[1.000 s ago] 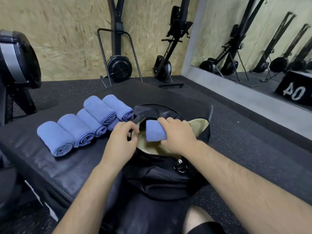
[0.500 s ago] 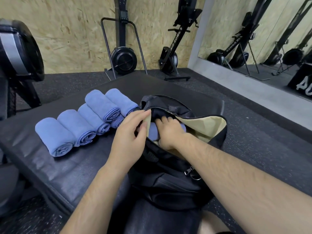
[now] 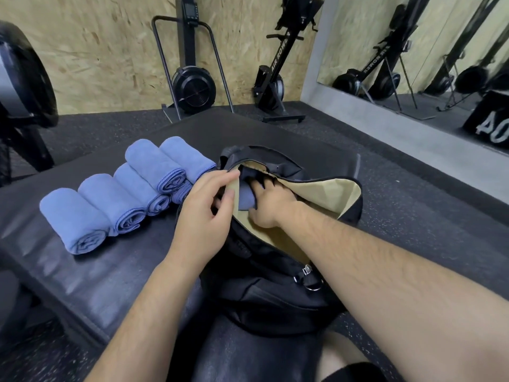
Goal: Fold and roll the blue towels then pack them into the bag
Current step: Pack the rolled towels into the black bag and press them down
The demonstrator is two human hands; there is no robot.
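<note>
A black bag (image 3: 275,293) with a tan lining lies open on the black padded bench (image 3: 91,277). My left hand (image 3: 206,216) pinches the near-left edge of its opening and holds it apart. My right hand (image 3: 271,202) is inside the opening, gripping a rolled blue towel (image 3: 246,198) that sits deep at the bag's left end; its fingertips are hidden by the bag's flap. Several rolled blue towels (image 3: 115,199) lie side by side on the bench left of the bag.
Rowing machines (image 3: 192,84) stand against the plywood wall behind the bench. A mirror (image 3: 427,51) covers the right wall, with a black box marked 40 (image 3: 493,128) in it. Dark rubber floor surrounds the bench; my knee (image 3: 344,354) shows at the bottom.
My right hand carried the rolled towel from above the bag's opening down into the bag and pushed it toward the left end. My left hand lifted the opening's edge wider.
</note>
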